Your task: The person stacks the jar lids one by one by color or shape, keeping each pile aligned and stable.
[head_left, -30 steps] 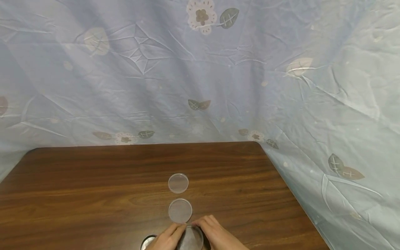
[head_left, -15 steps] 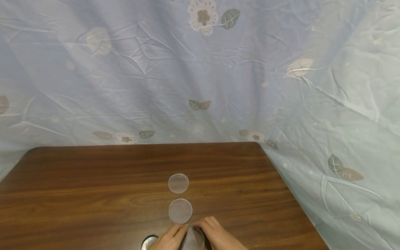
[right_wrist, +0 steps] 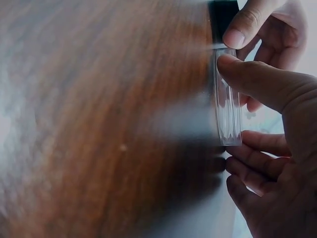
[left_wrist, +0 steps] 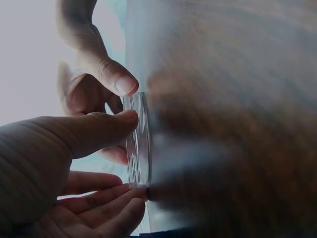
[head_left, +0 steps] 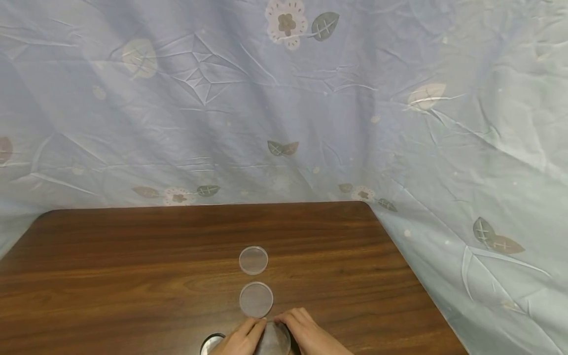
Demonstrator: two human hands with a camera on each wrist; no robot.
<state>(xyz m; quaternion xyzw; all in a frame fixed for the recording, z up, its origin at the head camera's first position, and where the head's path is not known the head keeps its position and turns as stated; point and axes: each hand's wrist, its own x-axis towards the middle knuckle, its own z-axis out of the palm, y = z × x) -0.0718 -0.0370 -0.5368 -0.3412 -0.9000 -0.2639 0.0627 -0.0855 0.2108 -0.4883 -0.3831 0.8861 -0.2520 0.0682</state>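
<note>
Low in the head view, a clear round petri dish sits on the table between both hands, partly cut off by the lower edge. My left hand grips its left side, thumb on the near rim and fingertips at the far rim. On the opposite side my right hand holds it the same way, the two thumbs close together. Both wrist views show the dish edge-on, close to the wood, with stacked clear rims. Just beyond the hands lies a second clear dish, and farther back a third dish.
A black-rimmed round thing with a pale inside stands left of the left hand, partly covered by it. The brown wooden table meets a patterned cloth curtain at the back and along the right side.
Over the last second the gripped dish and left hand have shifted very slightly right. Both hands keep their grip, and the two farther dishes stay in place.
</note>
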